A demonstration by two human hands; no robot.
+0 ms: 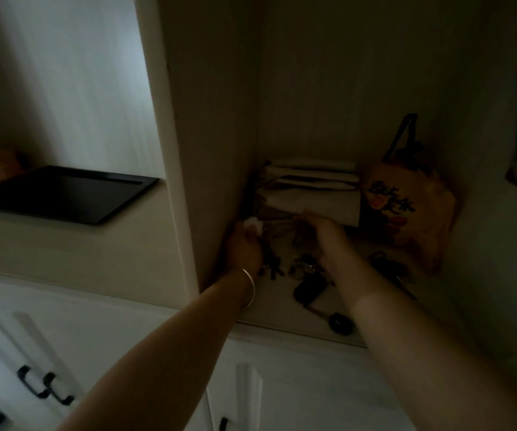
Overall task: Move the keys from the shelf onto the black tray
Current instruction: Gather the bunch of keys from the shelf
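Note:
Both my hands reach into a dim shelf niche (pixel 275 309). My left hand (pixel 244 247), with a bangle on its wrist, is closed around a key bunch with a small white fob (pixel 253 224). My right hand (pixel 331 241) is closed on another bunch of keys (pixel 300 234) lifted off the shelf. More keys lie below: a dark bunch (pixel 272 267), a black car fob with rings (pixel 308 284), a round black tag (pixel 341 323) and a bunch at the right (pixel 387 264). The black tray (pixel 64 194) sits on the counter to the left, beyond a partition.
Folded pale cloth bags (pixel 313 194) and an orange floral bag (pixel 409 209) fill the back of the niche. A thick white partition (pixel 182 181) separates niche and tray. White cabinet doors with black handles (pixel 45 385) lie below. The scene is very dark.

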